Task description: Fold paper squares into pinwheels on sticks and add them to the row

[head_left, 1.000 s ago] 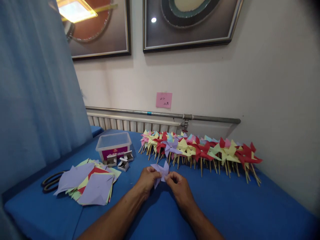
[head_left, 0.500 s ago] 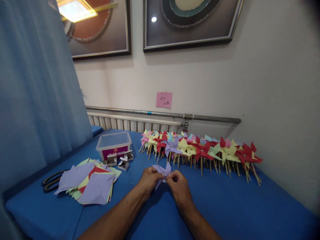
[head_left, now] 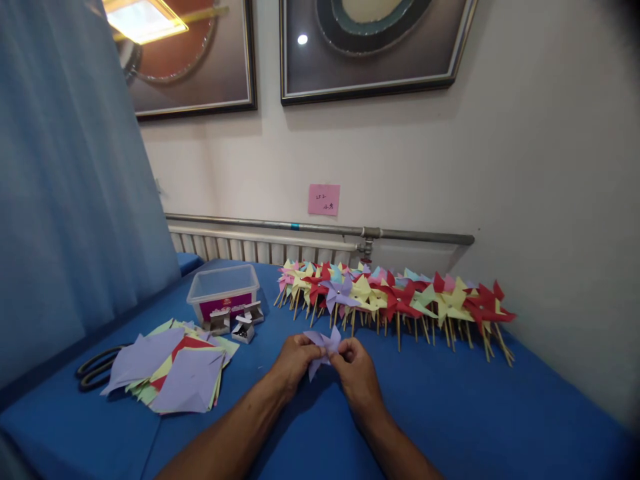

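Note:
Between my two hands, above the blue table cover [head_left: 435, 413], is a purple paper pinwheel [head_left: 325, 343] with its blades folded in. My left hand [head_left: 296, 360] pinches its left side, thumb toward the middle. At its right side my right hand [head_left: 356, 368] is closed, thumb and forefinger gripping the paper near the centre. Whether a pin is between those fingers cannot be made out. No stick shows on this pinwheel. Behind my hands stand many finished pinwheels on sticks [head_left: 400, 301], in red, yellow, purple, green and pink.
On the left lies a pile of coloured paper squares [head_left: 187, 380], with black scissor handles [head_left: 95, 368] beside it. A clear plastic tub [head_left: 223, 285] stands behind small open boxes [head_left: 243, 329], one holding small metal pieces. A blue curtain [head_left: 80, 167] hangs at the left.
The view has shifted slightly, so the background sits a little further left. Both hands keep hold of the purple pinwheel, with only slight finger movement.

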`<state>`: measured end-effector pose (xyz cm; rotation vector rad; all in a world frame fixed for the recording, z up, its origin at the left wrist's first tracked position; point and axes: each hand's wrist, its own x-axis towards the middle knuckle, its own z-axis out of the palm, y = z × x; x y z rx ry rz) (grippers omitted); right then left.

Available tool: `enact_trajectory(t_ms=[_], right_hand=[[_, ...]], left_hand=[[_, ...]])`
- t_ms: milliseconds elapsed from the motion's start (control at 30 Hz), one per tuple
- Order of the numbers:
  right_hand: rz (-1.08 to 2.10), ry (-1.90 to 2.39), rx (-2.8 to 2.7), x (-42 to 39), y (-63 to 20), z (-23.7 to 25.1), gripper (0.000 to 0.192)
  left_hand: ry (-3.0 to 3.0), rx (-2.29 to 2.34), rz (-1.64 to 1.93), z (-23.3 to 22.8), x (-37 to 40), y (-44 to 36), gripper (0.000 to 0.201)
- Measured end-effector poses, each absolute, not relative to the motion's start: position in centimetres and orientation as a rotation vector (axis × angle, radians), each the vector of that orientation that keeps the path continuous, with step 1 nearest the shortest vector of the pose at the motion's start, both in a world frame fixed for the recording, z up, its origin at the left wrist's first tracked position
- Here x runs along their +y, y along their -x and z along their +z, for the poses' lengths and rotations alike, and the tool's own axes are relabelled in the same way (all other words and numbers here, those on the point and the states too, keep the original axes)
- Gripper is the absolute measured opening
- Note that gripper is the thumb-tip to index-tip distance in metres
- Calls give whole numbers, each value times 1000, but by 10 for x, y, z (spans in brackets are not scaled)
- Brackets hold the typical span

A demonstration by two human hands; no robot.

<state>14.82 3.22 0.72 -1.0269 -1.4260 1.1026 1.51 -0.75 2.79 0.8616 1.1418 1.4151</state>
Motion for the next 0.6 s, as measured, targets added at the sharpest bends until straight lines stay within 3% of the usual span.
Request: enact_trajectory(t_ms=[200,333,600], right_hand=[[1184,975,-1363,31,-147,5,26],[1431,843,-1221,29,-144,9,48],[1518,838,-1336,31,-153,14,30]], left_hand=[[-850,1205,1459,28,-6,-16,20],[-856,1208,1471,28,-6,-14,21],[-962,1228,1415,27,-6,-14,27]])
